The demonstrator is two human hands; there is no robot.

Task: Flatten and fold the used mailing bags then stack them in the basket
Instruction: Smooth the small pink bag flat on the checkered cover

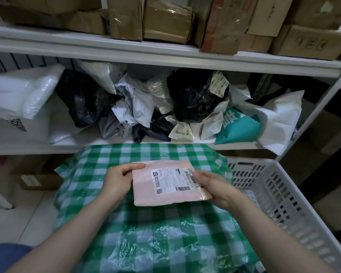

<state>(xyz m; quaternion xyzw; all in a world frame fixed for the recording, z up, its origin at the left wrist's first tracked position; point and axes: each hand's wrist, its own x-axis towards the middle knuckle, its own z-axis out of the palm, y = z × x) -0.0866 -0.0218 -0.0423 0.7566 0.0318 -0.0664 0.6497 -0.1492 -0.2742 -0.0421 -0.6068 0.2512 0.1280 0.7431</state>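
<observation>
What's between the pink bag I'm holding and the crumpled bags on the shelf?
In the head view, only a stretch of the green checked sheet lies between the pink bag and the crumpled bags; nothing else sits on it there.

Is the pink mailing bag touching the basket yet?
Apart. The head view shows green checked cloth between the pink mailing bag and the basket; the left hand and right hand hold it.

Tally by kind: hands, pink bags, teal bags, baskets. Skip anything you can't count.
Hands: 2 (left hand, right hand, both holding the pink bag)
pink mailing bag: 1
teal mailing bag: 1
basket: 1
Total: 5
Skipped: the crumpled bags on the shelf (white, grey and black) overlap too much to count.
</observation>
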